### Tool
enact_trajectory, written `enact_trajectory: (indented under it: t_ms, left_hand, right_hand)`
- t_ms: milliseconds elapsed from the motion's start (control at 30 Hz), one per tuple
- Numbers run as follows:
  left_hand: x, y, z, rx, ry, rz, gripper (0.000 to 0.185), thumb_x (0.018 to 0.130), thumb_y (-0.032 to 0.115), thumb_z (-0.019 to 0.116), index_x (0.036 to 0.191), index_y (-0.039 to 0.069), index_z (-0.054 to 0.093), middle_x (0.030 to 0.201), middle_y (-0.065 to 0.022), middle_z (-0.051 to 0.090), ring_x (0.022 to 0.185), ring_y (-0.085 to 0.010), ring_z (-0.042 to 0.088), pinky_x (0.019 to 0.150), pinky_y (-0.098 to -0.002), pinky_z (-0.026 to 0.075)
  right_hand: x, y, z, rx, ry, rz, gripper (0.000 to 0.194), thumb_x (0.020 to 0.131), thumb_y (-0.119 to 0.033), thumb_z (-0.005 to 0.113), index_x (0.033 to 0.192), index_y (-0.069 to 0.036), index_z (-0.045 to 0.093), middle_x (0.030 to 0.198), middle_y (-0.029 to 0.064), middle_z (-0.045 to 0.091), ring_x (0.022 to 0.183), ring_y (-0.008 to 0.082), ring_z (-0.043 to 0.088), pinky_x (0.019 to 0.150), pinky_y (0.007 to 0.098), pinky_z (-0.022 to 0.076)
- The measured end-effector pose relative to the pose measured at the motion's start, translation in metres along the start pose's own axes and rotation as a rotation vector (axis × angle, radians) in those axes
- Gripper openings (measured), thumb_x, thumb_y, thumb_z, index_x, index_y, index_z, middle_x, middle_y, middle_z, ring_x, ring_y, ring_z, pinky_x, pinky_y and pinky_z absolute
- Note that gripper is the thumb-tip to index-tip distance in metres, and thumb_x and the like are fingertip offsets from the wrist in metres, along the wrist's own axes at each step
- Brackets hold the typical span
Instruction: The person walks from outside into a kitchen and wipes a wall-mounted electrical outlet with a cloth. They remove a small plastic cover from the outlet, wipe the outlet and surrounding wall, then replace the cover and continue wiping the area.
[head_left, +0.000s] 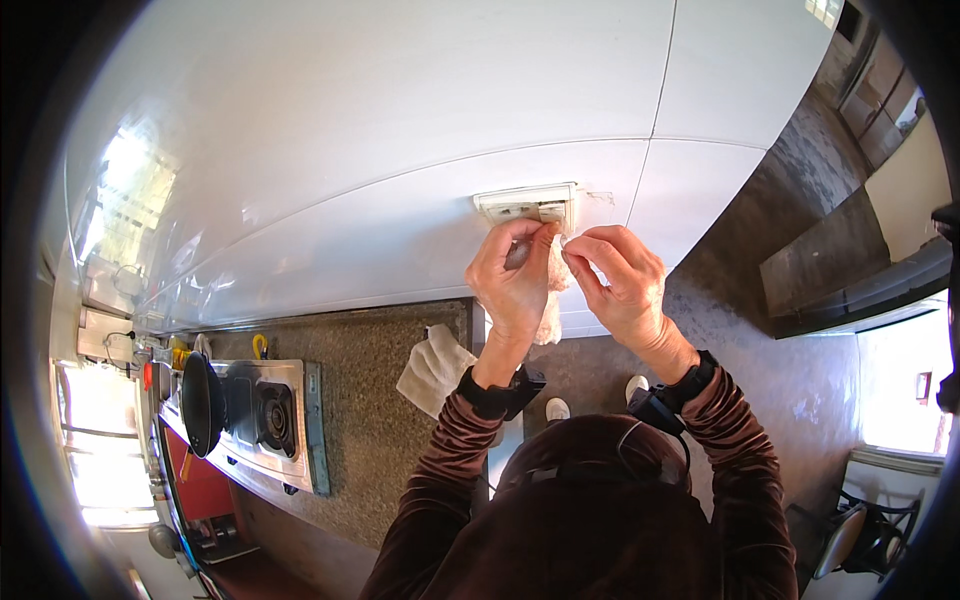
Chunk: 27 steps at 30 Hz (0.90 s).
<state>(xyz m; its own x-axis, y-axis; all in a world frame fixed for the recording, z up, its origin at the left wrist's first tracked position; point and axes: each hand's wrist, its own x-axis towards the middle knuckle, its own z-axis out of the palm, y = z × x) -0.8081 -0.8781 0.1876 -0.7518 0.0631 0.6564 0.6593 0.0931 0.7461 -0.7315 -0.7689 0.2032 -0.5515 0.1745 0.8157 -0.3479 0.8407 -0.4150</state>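
A white wall socket plate (525, 196) sits on the glossy tiled wall, with my hands just below it. My left hand (517, 270) has its thumb and index finger pinched at the plate's lower right edge; what lies between them is too small to tell. Close beside it, my right hand (619, 277) pinches thumb and fingertips on a small, thin, pale or clear item that I cannot make out. Below and between the hands hangs a pale pinkish, crumpled material (551, 319), partly hidden by my left hand.
On the left, a speckled stone counter (367, 450) holds a folded white cloth (435, 367) and a gas stove (247, 420) with a black wok (201, 405). A black chair (870, 532) stands at the lower right. Dark cabinetry (832, 255) is at the right.
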Motion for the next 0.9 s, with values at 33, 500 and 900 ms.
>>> enact_trajectory:
  t_ms: [33, 500, 900]
  left_hand:
    - [0.000, 0.000, 0.000, -0.006, -0.002, 0.005, 0.008, 0.081, -0.002, 0.075, 0.085, 0.000, 0.068, 0.074, -0.0008, 0.068, 0.066, -0.0043, 0.060, 0.059, -0.0188, 0.047]
    - [0.002, -0.001, -0.005, -0.033, -0.059, -0.044, 0.009, 0.080, 0.001, 0.075, 0.085, 0.000, 0.068, 0.078, -0.0043, 0.069, 0.065, -0.0092, 0.063, 0.060, -0.0227, 0.051]
    - [0.005, 0.012, -0.018, 0.114, -0.230, -0.041, 0.010, 0.084, 0.005, 0.073, 0.088, 0.002, 0.064, 0.077, -0.0017, 0.066, 0.048, -0.0058, 0.039, 0.044, -0.0237, 0.034]
  right_hand:
    - [-0.001, 0.000, 0.001, 0.010, -0.001, 0.012, 0.020, 0.074, -0.001, 0.075, 0.089, -0.008, 0.064, 0.086, 0.0037, 0.063, 0.071, 0.0218, 0.064, 0.057, 0.0321, 0.0520]
    - [-0.024, 0.001, 0.007, 0.100, -0.097, -0.022, 0.051, 0.075, 0.010, 0.068, 0.124, 0.002, 0.056, 0.116, 0.0158, 0.065, 0.096, 0.0307, 0.068, 0.075, 0.0349, 0.0576]
    - [-0.021, 0.010, 0.002, 0.171, -0.094, 0.060, 0.035, 0.071, 0.013, 0.065, 0.104, 0.001, 0.064, 0.107, 0.0134, 0.066, 0.082, 0.0252, 0.068, 0.066, 0.0314, 0.0555]
